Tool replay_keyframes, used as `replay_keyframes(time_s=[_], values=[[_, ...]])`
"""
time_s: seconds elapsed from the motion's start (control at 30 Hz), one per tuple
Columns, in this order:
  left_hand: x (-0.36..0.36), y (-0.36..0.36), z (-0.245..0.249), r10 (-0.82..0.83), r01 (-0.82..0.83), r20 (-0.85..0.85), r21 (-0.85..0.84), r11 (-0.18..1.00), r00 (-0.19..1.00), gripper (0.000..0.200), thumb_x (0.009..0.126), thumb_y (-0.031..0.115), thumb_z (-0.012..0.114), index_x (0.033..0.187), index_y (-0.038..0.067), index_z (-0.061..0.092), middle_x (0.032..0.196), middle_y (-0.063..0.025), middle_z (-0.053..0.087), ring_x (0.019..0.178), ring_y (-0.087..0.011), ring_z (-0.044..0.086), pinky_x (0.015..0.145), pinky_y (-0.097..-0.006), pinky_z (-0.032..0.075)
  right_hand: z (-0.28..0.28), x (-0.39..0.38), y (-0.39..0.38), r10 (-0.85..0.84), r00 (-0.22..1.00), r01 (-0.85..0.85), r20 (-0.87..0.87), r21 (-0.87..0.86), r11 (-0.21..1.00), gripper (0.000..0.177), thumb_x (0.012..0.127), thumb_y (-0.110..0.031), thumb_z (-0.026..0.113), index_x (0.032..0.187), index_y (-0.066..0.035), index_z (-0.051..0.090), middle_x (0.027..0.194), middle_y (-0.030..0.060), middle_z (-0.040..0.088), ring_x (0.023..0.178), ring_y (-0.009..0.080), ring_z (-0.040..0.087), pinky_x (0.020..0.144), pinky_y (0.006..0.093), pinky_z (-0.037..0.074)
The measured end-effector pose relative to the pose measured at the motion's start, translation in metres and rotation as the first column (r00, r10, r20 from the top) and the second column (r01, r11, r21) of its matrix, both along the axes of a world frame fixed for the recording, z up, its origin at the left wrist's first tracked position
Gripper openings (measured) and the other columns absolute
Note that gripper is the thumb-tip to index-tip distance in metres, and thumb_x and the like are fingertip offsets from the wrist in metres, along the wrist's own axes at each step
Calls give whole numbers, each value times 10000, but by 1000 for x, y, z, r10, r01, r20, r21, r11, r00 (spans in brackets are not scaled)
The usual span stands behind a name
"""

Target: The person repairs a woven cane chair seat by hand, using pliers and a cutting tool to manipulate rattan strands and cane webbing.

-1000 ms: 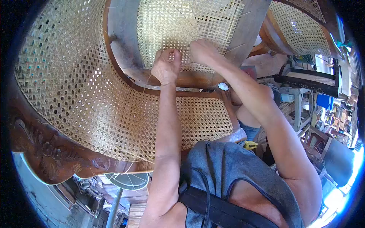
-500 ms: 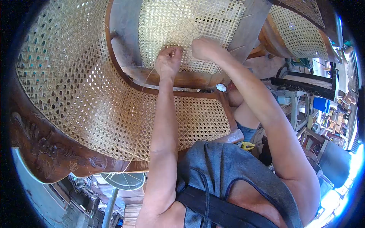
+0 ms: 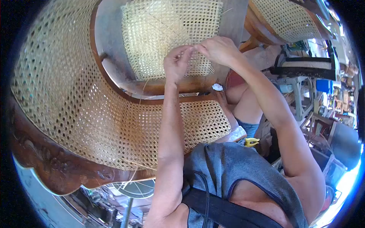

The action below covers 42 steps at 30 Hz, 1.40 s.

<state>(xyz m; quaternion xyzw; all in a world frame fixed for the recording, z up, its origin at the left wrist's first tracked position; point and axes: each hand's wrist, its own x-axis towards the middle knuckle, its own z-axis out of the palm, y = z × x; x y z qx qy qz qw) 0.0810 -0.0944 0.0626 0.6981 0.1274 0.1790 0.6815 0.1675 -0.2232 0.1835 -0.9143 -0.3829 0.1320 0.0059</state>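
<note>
A square panel of woven cane [image 3: 152,34] lies on the flat surface inside the curved wooden frame. My left hand [image 3: 177,62] is over the panel's lower part, thumb and fingers pinched; a thin cane strand [image 3: 142,91] hangs down beside it on the left. My right hand [image 3: 217,49] is closed too, its fingertips meeting those of my left hand above the weave. What lies between the fingertips is too small to make out. Finished cane mesh [image 3: 201,117] fills the wooden frame nearer my body.
Carved wood [image 3: 57,167] edges the large cane back at the left. A white lump [image 3: 217,87] sits on the frame and a yellow clamp [image 3: 251,142] lies by my clothing. At the right are a dark bench [image 3: 304,73], a blue container [image 3: 324,86] and another cane piece [image 3: 285,19].
My hands have come together, the left one moving right and the right one shifting slightly right. The view has turned a little, so the panel appears further left.
</note>
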Motion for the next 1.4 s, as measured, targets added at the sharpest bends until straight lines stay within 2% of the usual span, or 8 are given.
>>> replay_keyframes(time_s=[0.17, 0.4, 0.63, 0.9, 1.13, 1.2, 1.3, 1.4], values=[[-10, 17, -21, 281, -281, -8, -91, 955, 960, 108, 836, 90, 726, 902, 5, 729, 774, -55, 692, 664, -75, 587, 622, -238, 485, -36, -5, 39, -50, 994, 44, -100, -58, 997, 311, 904, -299, 529, 891, -45, 708, 853, 203, 683, 827, 378, 668, 756, 479, 522], [-17, 24, -20, 339, -324, -25, 236, 916, 940, 161, 878, 125, 685, 869, -35, 695, 707, -67, 669, 631, -92, 588, 605, -263, 491, -40, -17, 48, 19, 996, -27, -88, -90, 996, 212, 800, -84, 561, 916, 13, 710, 964, 205, 693, 904, 331, 685, 753, 436, 544], [-16, 26, -28, 332, -322, -21, 192, 927, 943, 171, 869, 156, 701, 869, -15, 698, 718, -83, 677, 631, -115, 614, 616, -273, 503, -48, -17, 53, -34, 997, 30, -66, -63, 998, 197, 783, -107, 609, 890, 29, 703, 913, 228, 690, 891, 348, 684, 760, 451, 546], [-11, 18, -18, 367, -275, -84, 517, 811, 926, 233, 851, 265, 719, 906, 39, 725, 807, -122, 699, 719, -247, 681, 679, -347, 530, -47, -5, 56, -72, 984, 47, -166, -152, 987, 233, 822, -153, 590, 942, 4, 713, 950, 216, 695, 931, 352, 679, 788, 454, 541], [-13, 20, -26, 374, -307, -127, 368, 878, 919, 209, 833, 208, 710, 953, 38, 714, 919, -144, 690, 834, -287, 671, 762, -364, 528, -49, -12, 59, -88, 992, 80, -92, -85, 993, 247, 843, -184, 564, 948, -31, 728, 960, 193, 703, 934, 328, 686, 786, 453, 540], [-20, 24, -38, 356, -343, 147, 734, 586, 923, 191, 835, 123, 671, 1007, 42, 693, 1028, -158, 666, 941, -265, 654, 813, -344, 520, -74, -9, 50, -48, 999, 48, 1, 0, 999, 223, 826, -165, 549, 858, -51, 737, 866, 202, 696, 874, 338, 686, 782, 474, 531], [-26, 19, -52, 133, -131, -48, 40, 991, 990, 549, 767, 123, 750, 1242, -20, 515, 1148, -140, 631, 1015, -277, 620, 877, -381, 520, -55, -31, 27, -151, 977, 88, 151, 363, 927, 209, 789, -165, 559, 796, -29, 717, 832, 228, 672, 794, 337, 663, 731, 483, 508], [-14, 9, -36, 378, -321, 12, 554, 768, 926, 199, 818, 92, 722, 991, 0, 689, 967, -167, 640, 881, -313, 639, 773, -396, 535, -42, 10, -4, -154, 988, 155, -15, 116, 981, 182, 747, -157, 583, 767, -39, 721, 812, 176, 692, 734, 320, 674, 642, 462, 521]])
